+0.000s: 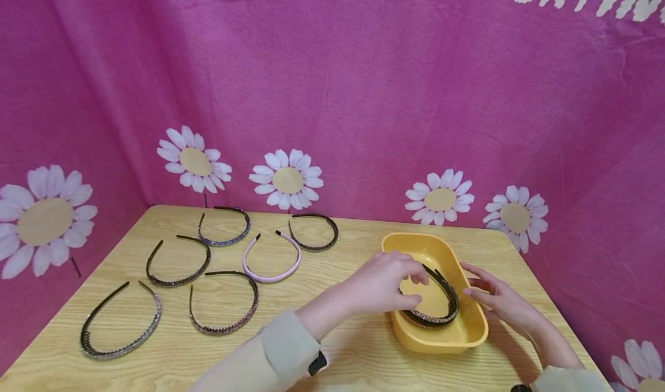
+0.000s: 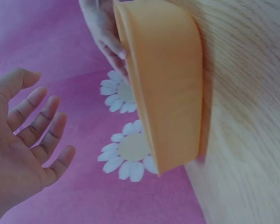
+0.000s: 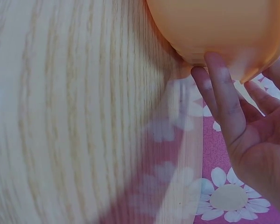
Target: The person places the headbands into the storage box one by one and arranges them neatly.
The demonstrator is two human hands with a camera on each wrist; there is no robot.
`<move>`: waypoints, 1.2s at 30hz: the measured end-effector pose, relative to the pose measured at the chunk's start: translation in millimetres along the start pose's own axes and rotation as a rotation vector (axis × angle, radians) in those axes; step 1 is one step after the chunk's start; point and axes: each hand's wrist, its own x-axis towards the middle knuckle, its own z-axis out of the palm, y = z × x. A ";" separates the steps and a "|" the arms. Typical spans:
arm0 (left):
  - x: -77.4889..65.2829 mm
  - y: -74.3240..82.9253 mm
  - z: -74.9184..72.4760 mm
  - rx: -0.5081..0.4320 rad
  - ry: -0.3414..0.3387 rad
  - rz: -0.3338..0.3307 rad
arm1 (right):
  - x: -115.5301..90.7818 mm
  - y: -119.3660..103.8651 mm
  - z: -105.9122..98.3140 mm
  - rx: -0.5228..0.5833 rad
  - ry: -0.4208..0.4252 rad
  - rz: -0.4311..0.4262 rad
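A yellow plastic box (image 1: 433,346) stands on the right of the table with dark, glittery headbands (image 1: 432,321) lying in it. Over its left rim reaches my left hand (image 1: 387,282), fingers slightly bent above the headbands. The left wrist view shows that hand (image 2: 25,135) with fingers spread apart and nothing held, beside the box (image 2: 165,88). On the box's right side, my right hand (image 1: 501,299) touches the outer wall. In the right wrist view its extended fingers (image 3: 224,93) rest against the box (image 3: 219,28); the thumb's contact is unclear.
Several headbands lie spread over the left of the wooden table (image 1: 358,242): a lilac one (image 1: 272,277), a blue glittery one (image 1: 225,242), a black one (image 1: 317,247), and others with dark or sparkling bands. A pink daisy-patterned cloth (image 1: 332,103) hangs behind and beside the table.
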 end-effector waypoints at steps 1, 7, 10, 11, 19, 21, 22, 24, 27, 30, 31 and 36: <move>-1.8 0.2 -2.2 -0.003 0.004 -0.001 | 0.0 0.0 0.0 -0.002 0.001 -0.001; -11.4 0.0 -16.9 0.000 0.037 0.024 | 0.3 1.0 -0.1 -0.006 0.008 0.001; -16.8 1.3 -25.9 -0.009 0.053 0.030 | 0.6 1.6 -0.8 -0.011 0.013 0.002; -18.4 1.7 -28.8 -0.012 0.060 0.031 | 0.7 1.7 -1.0 -0.015 0.015 0.000; -33.5 3.7 -48.2 -0.038 0.138 0.022 | 0.8 1.9 -0.5 -0.012 0.013 0.000; -37.7 3.3 -51.9 -0.044 0.166 0.017 | 0.6 1.8 0.0 -0.008 0.015 0.004; -40.0 3.2 -53.5 -0.050 0.179 0.014 | 0.5 1.8 0.2 -0.008 0.017 0.006; -44.3 2.9 -57.0 -0.062 0.208 0.013 | 0.3 1.9 0.4 -0.003 0.019 0.010; -51.3 1.8 -61.5 -0.080 0.248 0.013 | 0.3 1.9 0.4 0.004 0.019 0.016; -58.1 0.2 -66.4 -0.091 0.281 0.015 | 0.1 1.7 -0.2 -0.003 0.024 0.022; -60.5 -0.5 -68.1 -0.094 0.292 0.013 | 0.0 1.6 -0.4 -0.008 0.025 0.023; -71.2 -4.8 -77.6 -0.111 0.342 0.027 | 0.1 1.9 -0.5 -0.012 0.020 0.011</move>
